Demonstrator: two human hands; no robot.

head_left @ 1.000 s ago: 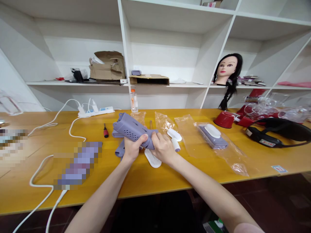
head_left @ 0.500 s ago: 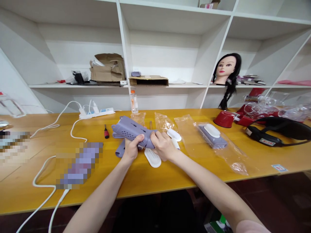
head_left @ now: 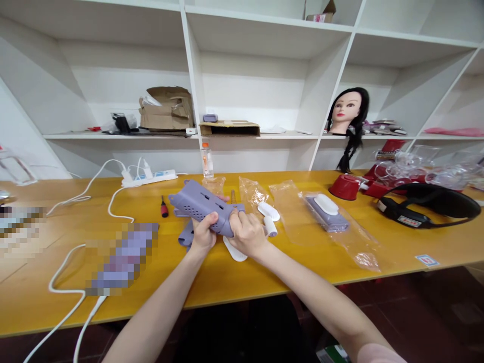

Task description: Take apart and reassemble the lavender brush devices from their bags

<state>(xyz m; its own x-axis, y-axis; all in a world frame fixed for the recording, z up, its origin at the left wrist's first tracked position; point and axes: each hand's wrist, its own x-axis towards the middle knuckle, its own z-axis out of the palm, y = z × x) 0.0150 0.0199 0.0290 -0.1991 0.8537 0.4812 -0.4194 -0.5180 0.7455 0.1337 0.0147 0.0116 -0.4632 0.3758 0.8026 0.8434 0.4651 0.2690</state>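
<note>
Left hand point(head_left: 203, 234) and right hand point(head_left: 247, 234) grip one perforated lilac casing point(head_left: 196, 203) (plastic).

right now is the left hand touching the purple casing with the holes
Touching: the head view shows the left hand curled around the lilac perforated plastic casing, its fingers pressed on the casing's side.

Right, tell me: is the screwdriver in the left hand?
No, the red-handled screwdriver lies on the table, apart from the left hand.
</note>
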